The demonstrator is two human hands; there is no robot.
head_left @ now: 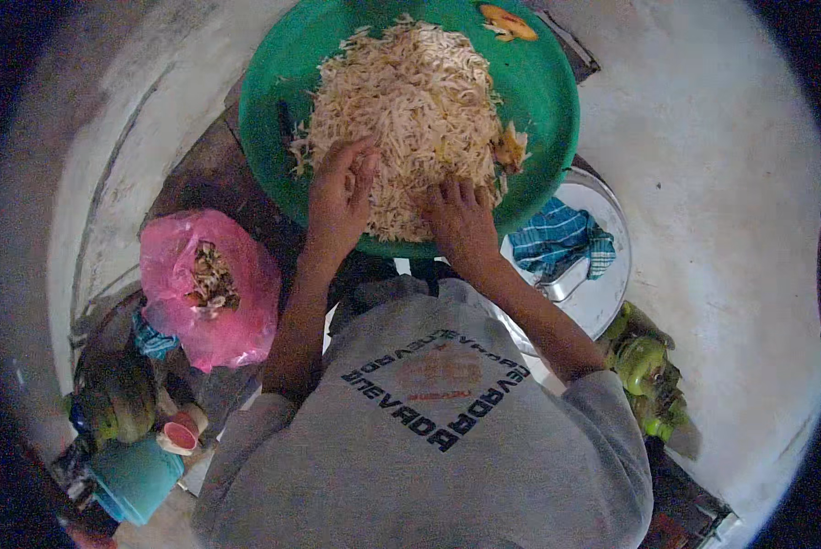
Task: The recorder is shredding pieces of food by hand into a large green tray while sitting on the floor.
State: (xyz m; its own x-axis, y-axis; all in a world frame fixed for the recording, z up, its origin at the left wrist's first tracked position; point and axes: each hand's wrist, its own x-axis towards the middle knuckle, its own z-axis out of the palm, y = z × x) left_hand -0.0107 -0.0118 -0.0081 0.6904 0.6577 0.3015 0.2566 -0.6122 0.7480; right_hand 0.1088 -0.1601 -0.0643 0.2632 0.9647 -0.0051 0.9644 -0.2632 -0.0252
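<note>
A heap of pale shredded food [410, 103], perhaps shredded meat, fills the middle of a round green plastic basin [547, 103] before me. My left hand [345, 195] is over the near left side of the heap, its fingers curled; whether anything is pinched in them cannot be made out. At the near right of the heap, the fingertips of my right hand [457, 219] press down into the shreds and are partly hidden there. A brownish, unshredded piece [510, 152] lies at the heap's right edge. Another yellow-orange piece [508, 24] rests on the far right wall of the basin.
Left of me, an open pink plastic bag [170, 261] contains scraps. Below it are a pink-lined cup [180, 434] and a turquoise plastic container [139, 477]. On my right, a blue checked cloth [551, 237] lies on a round metal lid or tray [599, 302], near green gas cylinders [640, 367].
</note>
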